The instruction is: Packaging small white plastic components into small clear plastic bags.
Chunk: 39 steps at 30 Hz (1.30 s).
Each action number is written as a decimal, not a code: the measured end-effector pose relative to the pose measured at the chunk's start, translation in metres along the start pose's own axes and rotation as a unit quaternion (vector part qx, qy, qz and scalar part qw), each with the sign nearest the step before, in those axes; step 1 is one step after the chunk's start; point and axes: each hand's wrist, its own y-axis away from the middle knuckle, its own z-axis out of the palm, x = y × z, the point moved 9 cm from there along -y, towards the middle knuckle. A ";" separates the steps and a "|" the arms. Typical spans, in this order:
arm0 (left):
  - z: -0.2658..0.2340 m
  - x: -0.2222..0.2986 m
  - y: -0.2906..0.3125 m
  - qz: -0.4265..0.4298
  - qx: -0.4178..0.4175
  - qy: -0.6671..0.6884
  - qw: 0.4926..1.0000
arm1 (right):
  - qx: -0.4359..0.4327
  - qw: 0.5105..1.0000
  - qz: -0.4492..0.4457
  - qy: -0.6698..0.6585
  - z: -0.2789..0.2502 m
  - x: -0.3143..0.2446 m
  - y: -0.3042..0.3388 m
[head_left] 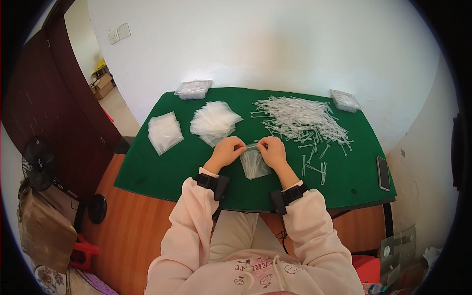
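Note:
A small clear zip bag lies near the table's front edge, filled with several thin clear plastic sticks with looped ends. At its top left corner my left hand pinches the opening edge. My right hand closes on the top right corner of the same bag. Beyond my right hand spreads a large heap of the clear looped sticks, with a few loose ones lying nearer to me. A fanned pile of flat zip bags is just past my left hand, and a second stack of bags lies farther left.
Packed clear bundles sit at the back left and back right of the green-covered table. A phone lies by the right edge. A white wall rises behind. On the left stand a black fan and a dark door.

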 end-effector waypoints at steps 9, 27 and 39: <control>0.006 0.015 0.001 0.050 -0.002 -0.005 0.999 | -0.032 0.990 -0.098 -0.098 0.011 -0.024 0.002; -0.010 -0.006 0.000 -0.023 0.037 0.041 0.998 | 0.054 0.989 0.074 -0.120 -0.004 0.016 -0.001; -0.012 -0.004 0.001 -0.042 0.041 0.036 0.998 | 0.089 0.987 0.071 -0.114 -0.011 0.018 -0.001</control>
